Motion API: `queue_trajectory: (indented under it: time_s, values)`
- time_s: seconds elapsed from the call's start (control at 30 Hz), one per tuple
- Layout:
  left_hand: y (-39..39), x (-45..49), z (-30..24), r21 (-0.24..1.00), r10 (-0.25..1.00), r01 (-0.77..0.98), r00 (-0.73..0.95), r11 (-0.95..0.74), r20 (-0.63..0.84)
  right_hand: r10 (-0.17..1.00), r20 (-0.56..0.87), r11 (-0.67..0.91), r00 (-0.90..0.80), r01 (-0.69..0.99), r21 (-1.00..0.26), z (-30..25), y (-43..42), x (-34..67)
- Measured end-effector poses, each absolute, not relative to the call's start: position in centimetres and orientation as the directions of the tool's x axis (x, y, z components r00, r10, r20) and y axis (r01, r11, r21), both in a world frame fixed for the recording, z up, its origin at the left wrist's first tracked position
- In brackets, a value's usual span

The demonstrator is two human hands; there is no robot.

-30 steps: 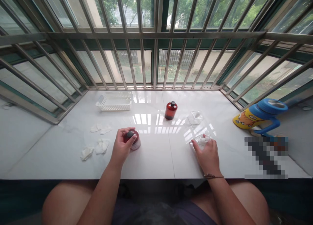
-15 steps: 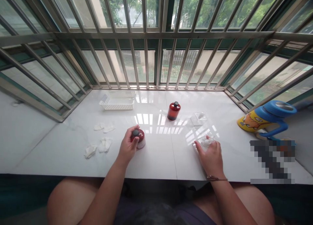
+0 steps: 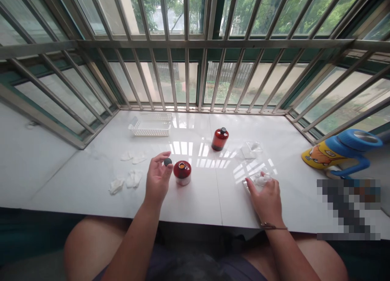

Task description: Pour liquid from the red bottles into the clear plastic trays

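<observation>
Between its thumb and fingers, my left hand (image 3: 157, 177) pinches a black bottle cap (image 3: 167, 162). Just right of it, a red-brown bottle (image 3: 182, 174) stands upright with its mouth uncovered. My right hand (image 3: 265, 193) has its fingers around a clear plastic box (image 3: 258, 179) on the table, with something white inside. A second clear plastic box (image 3: 250, 150) lies behind that hand. Farther back stands another red bottle (image 3: 219, 140) with its black cap on.
A white perforated basket (image 3: 150, 129) sits at the back left. Several crumpled white tissues (image 3: 133, 178) lie on the left. At the right, a blue and yellow flask (image 3: 338, 149) leans tilted near the wall. Metal window bars (image 3: 199, 77) rise along the table's back edge.
My left hand has come off the near bottle with the black cap in its fingers, leaving the bottle's mouth uncovered. My right hand stays at the plastic box. The view has shifted slightly.
</observation>
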State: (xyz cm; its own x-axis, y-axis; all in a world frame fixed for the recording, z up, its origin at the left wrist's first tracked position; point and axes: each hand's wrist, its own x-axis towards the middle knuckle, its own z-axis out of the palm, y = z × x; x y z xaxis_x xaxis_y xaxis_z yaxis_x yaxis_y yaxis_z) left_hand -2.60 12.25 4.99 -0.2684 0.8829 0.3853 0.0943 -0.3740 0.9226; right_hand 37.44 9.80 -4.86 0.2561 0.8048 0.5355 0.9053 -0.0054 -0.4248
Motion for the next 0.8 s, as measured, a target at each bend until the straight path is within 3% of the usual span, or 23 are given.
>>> queue_trajectory:
  time_s: [0.1,0.2,0.27,0.33,0.4,0.6,0.7,0.8]
  values:
    - [11.5,-5.4,5.5,0.859,0.867,0.441,-0.286,-0.259,0.408,0.805,0.539,-0.005,0.247,0.912,-0.411,-4.8,9.8,37.4]
    - [10.7,-8.7,4.2,0.539,0.925,0.833,-0.097,-0.126,0.368,0.804,0.540,-0.005,0.249,0.911,-0.412,-4.8,9.8,37.4]
    - [10.3,-10.4,2.7,0.337,0.966,0.938,-0.014,-0.076,0.257,0.803,0.541,-0.004,0.249,0.910,-0.414,-4.7,9.9,37.3]
    - [10.0,-11.5,1.3,0.259,0.988,0.964,0.026,-0.065,0.152,0.802,0.541,-0.005,0.252,0.909,-0.417,-4.6,9.9,37.3]
    - [9.8,-12.1,0.2,0.279,0.991,0.954,0.087,-0.113,0.105,0.802,0.537,-0.009,0.260,0.906,-0.424,-4.6,9.9,37.3]
    - [9.0,-13.2,-0.7,0.384,0.960,0.889,0.177,-0.251,0.217,0.802,0.535,-0.022,0.265,0.909,-0.417,-4.6,9.8,37.2]
    - [8.6,-14.3,-0.6,0.328,0.953,0.931,0.063,-0.163,0.295,0.801,0.540,-0.020,0.258,0.913,-0.406,-4.6,9.8,37.2]
    - [8.2,-15.3,-0.5,0.172,0.951,0.984,-0.096,0.046,0.293,0.801,0.543,-0.011,0.254,0.912,-0.410,-4.5,9.8,37.2]
